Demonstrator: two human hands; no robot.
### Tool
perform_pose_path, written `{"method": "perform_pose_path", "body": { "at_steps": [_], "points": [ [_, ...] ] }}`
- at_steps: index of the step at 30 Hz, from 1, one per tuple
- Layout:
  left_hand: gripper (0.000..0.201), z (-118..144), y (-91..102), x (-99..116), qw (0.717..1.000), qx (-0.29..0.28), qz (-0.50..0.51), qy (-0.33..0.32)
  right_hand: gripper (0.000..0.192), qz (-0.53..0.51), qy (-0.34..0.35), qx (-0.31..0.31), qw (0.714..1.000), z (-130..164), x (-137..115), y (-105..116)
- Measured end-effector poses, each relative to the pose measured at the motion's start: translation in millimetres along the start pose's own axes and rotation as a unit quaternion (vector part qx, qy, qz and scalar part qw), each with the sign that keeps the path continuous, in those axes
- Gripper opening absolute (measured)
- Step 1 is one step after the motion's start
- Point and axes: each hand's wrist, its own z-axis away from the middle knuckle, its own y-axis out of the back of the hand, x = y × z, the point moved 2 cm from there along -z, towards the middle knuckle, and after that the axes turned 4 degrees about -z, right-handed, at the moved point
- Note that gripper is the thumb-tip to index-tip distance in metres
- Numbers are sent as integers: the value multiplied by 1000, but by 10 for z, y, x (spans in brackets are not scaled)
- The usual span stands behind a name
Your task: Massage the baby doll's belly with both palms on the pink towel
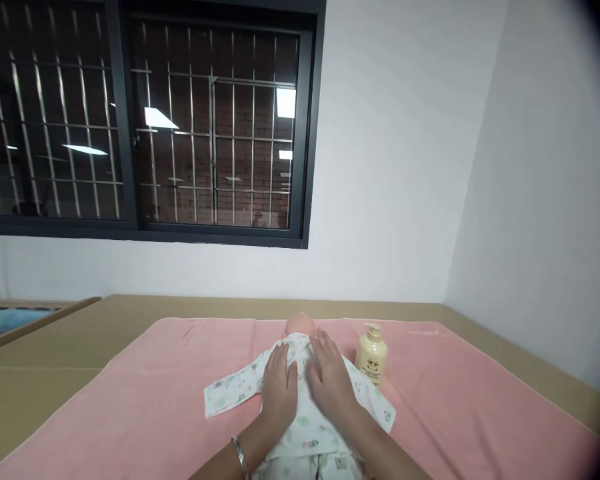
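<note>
I've got both hands flat on the doll [300,328], w/ fingers spread, nothing gripped. My left hand [280,387] lies palm-down on the printed white baby garment [310,427] over the doll's chest; my right hand [330,380] lies just beside it on the same cloth, thumbs nearly touching. The doll lies face-up, its head toward the wall, at approx. the middle of the pink towel [455,400]. One sleeve spreads out to the left. A cream pump bottle [371,353] stands upright near my right hand, not touching it. The towel covers a tan table [55,360] below a barred window [145,120].
</note>
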Motion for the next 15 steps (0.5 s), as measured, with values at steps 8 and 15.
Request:
{"method": "perform_pose_path", "body": {
  "at_steps": [8,15],
  "points": [
    [51,21,4,15,1000,-2,-18,8,53,-24,4,-14,1000,26,-49,-46],
    [38,-270,585,580,999,-2,-33,-22,49,-37,8,-54,998,39,45,-138]
  ]
}}
